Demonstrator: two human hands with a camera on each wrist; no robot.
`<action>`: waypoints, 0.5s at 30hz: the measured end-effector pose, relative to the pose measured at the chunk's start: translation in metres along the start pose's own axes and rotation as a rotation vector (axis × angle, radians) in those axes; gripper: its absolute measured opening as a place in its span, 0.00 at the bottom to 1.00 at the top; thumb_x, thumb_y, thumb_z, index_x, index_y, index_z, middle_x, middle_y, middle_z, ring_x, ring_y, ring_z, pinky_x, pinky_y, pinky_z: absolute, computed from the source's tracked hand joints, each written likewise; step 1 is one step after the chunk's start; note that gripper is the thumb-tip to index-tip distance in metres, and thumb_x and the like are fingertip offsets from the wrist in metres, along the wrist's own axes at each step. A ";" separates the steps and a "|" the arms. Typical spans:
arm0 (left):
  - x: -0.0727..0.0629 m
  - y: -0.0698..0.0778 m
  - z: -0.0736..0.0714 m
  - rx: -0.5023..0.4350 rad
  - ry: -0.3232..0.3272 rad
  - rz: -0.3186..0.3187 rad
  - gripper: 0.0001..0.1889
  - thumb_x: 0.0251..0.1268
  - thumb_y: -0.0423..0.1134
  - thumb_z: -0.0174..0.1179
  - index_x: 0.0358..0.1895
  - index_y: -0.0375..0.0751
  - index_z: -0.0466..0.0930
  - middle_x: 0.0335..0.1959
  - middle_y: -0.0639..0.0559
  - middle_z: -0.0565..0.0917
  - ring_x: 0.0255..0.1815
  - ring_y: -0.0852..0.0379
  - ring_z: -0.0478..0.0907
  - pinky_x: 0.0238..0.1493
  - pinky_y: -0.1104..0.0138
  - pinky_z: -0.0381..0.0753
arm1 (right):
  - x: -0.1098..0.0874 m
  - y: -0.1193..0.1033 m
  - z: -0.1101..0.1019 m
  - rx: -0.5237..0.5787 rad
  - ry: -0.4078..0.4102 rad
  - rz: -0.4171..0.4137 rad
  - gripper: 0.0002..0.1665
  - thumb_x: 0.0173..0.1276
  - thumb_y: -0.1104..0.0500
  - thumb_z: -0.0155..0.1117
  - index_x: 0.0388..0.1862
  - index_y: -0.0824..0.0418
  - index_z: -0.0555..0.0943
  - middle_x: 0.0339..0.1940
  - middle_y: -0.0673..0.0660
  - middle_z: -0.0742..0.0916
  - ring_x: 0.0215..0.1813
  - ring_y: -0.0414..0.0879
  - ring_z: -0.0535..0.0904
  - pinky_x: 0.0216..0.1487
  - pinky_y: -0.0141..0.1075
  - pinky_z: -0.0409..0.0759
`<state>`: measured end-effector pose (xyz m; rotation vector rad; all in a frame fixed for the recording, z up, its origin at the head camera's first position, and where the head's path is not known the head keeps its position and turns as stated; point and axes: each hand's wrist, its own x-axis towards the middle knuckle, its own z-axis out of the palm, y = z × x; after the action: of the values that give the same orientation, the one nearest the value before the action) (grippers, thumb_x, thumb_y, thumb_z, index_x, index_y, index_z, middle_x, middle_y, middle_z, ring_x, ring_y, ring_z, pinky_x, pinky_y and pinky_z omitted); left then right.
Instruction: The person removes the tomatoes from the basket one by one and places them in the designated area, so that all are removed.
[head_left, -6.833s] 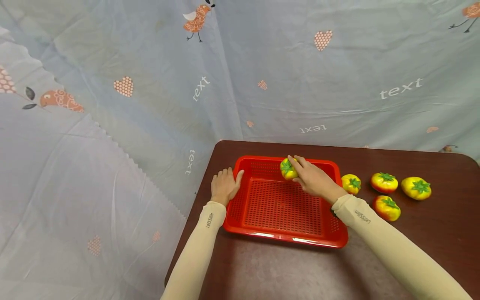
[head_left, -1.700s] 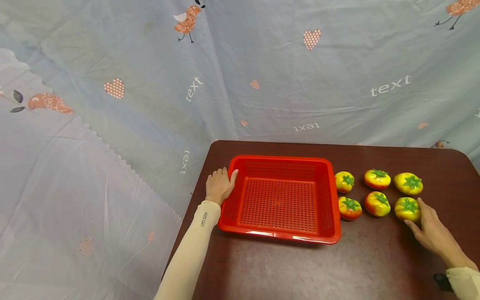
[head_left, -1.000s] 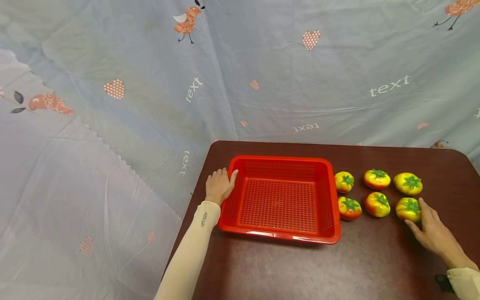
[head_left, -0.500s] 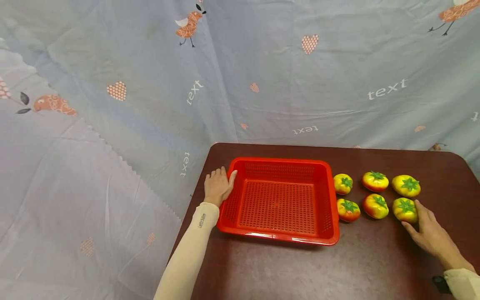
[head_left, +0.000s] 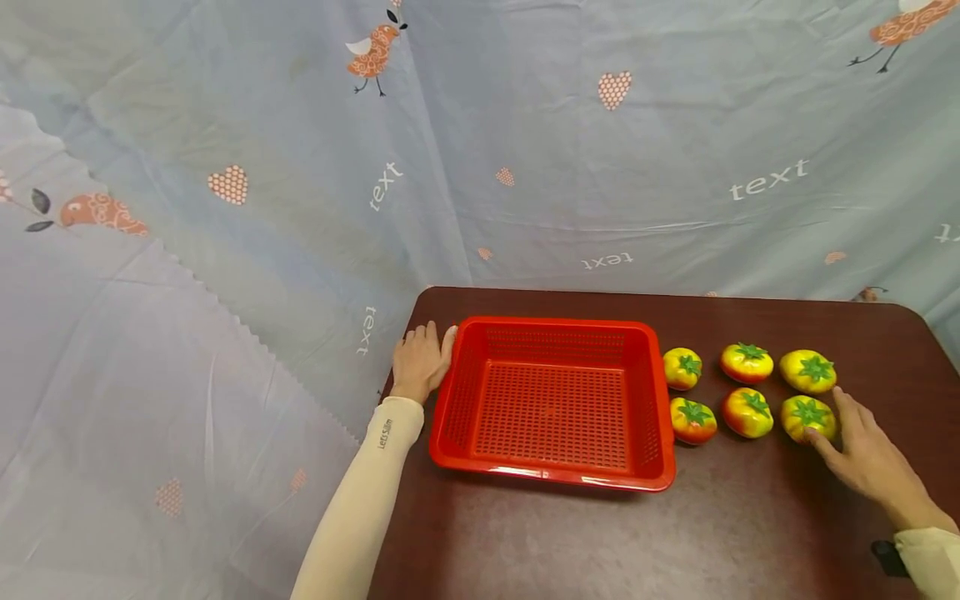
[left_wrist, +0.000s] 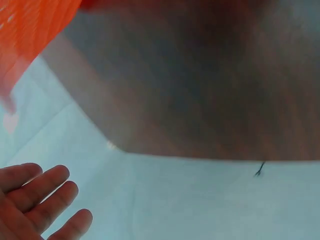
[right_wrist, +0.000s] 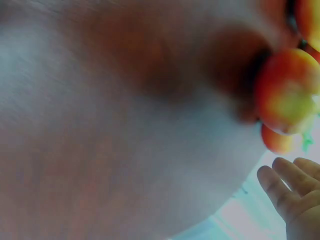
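Glossy yellow-red persimmons with green leafy caps stand in two rows of three on the table, right of a red plastic basket (head_left: 551, 476). My right hand (head_left: 873, 454) is beside the front right persimmon (head_left: 807, 419), its thumb and fingers spread loosely around the near side. In the right wrist view its straight fingers (right_wrist: 295, 182) are apart from the nearest persimmon (right_wrist: 287, 95). My left hand (head_left: 417, 362) is just left of the basket's left rim, thumb near the rim. The left wrist view shows its fingers (left_wrist: 47, 192) extended and holding nothing.
The dark brown table (head_left: 555, 542) has rounded far corners. A grey-blue printed curtain (head_left: 525, 167) hangs behind it and along the left side. The back row's left persimmon (head_left: 682, 368) sits right at the basket's right rim.
Earlier my right hand held a persimmon over the basket; now two more persimmons stand in the front row. My right fingers have loosened from the last one. My left hand has shifted left off the rim.
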<state>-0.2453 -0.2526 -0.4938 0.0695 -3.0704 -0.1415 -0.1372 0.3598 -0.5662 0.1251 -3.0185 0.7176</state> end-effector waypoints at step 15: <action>0.037 0.035 -0.049 -0.005 0.130 0.065 0.40 0.77 0.64 0.26 0.62 0.31 0.71 0.59 0.36 0.77 0.61 0.37 0.74 0.62 0.47 0.71 | 0.095 -0.073 -0.056 -0.064 -0.047 -0.151 0.42 0.80 0.43 0.37 0.79 0.68 0.42 0.78 0.75 0.50 0.72 0.77 0.52 0.66 0.70 0.53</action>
<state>-0.2800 -0.2245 -0.4394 -0.0208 -2.9387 -0.1352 -0.2245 0.3137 -0.4786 0.3683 -3.0303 0.6133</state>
